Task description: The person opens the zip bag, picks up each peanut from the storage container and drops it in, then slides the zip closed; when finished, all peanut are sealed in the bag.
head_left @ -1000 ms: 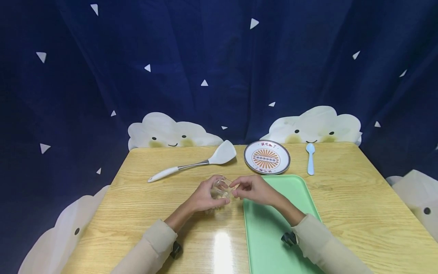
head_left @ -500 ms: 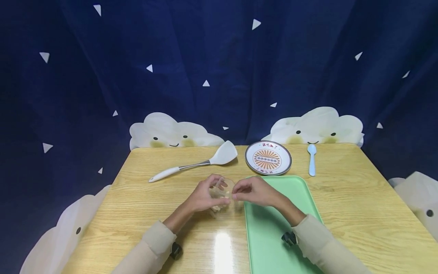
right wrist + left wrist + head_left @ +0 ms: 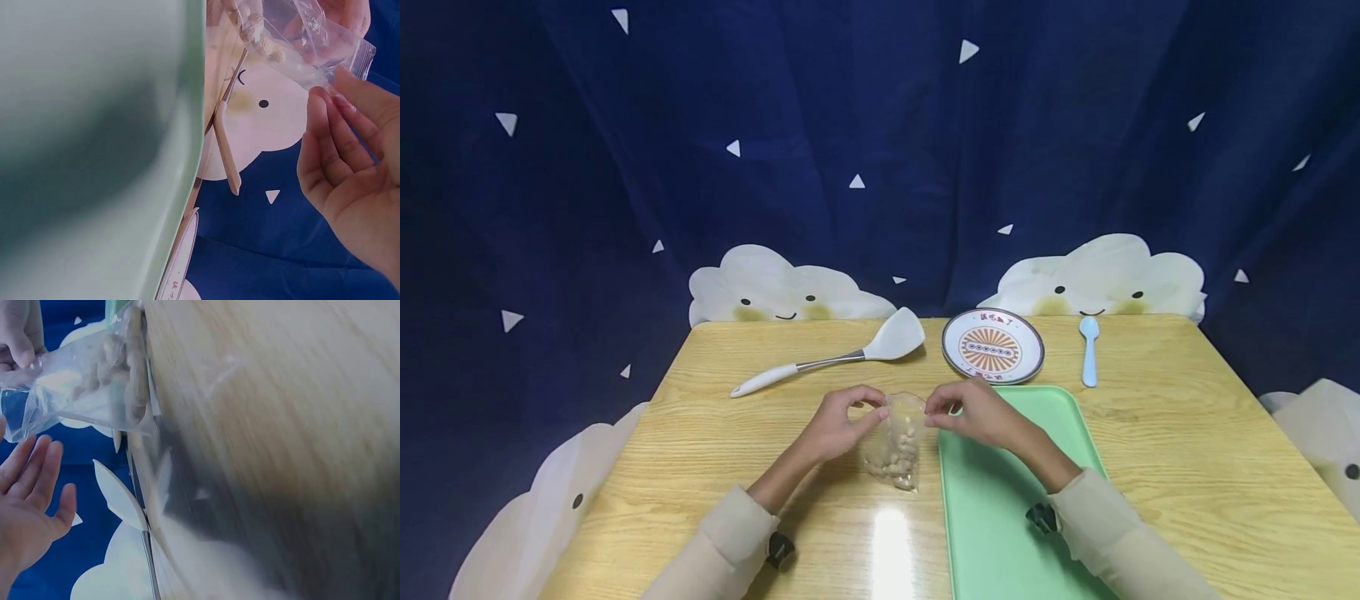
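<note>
A clear plastic zip bag (image 3: 901,446) hangs between both hands over the wooden table. Tan lumps (image 3: 114,365) that look like unshelled peanuts lie in its lower part. At the bag's upper left corner, my left hand (image 3: 841,423) pinches the plastic between thumb and forefinger; its other fingers are spread in the left wrist view. My right hand (image 3: 973,412) grips the opposite upper corner with thumb and fingertips, as the right wrist view (image 3: 359,147) shows. Whether the bag's mouth is sealed I cannot tell.
A light green tray (image 3: 1000,508) lies under my right forearm. Behind the hands rest a white spatula (image 3: 895,336) with a metal shaft, a round patterned plate (image 3: 992,346) touching or near the tray's far edge, and a light blue spoon (image 3: 1089,354). A dark curtain (image 3: 850,125) hangs beyond.
My left hand no longer cups the bag; it has shifted left to its upper corner. The bag now hangs stretched with its contents low. My right hand has moved slightly right.
</note>
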Motion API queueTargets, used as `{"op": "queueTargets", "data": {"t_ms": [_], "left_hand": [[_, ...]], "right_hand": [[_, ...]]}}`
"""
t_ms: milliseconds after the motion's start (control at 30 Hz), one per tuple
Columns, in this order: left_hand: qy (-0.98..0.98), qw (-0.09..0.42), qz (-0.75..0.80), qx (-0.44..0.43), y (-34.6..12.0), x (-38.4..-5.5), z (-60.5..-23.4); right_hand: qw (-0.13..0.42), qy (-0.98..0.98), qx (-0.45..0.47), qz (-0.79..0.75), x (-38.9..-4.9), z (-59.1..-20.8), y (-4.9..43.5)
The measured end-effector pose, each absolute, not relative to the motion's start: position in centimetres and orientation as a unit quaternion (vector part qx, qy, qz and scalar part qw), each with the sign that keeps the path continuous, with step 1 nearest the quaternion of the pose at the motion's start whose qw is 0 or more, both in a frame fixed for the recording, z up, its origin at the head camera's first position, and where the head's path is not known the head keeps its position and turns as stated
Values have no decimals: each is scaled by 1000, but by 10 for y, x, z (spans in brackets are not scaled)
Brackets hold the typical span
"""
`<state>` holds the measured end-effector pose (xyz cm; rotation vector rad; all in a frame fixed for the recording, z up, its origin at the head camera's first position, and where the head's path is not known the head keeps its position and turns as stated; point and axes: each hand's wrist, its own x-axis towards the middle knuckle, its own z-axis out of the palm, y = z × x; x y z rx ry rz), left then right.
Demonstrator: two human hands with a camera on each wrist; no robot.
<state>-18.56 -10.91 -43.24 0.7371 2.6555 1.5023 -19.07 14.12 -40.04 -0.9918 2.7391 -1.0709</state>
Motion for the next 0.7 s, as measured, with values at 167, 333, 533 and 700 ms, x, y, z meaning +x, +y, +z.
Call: {"op": "queueTargets", "data": {"t_ms": [167,333,533,700], "left_hand": [[832,-38,502,234,-107,-185,-431],[828,-60,500,246,-108,-184,-430],[823,-81,503,252,-110,-182,-428],[819,-105,518,224,-112,-178,-425]], "right_hand": [[3,881,-330,-338,-192,-399,141],[-4,879,-326,-348,-191,-398,141],[-28,878,-311,-363,-189,-400,143],[-49,868,-295,-396,-189,-400,148]]}}
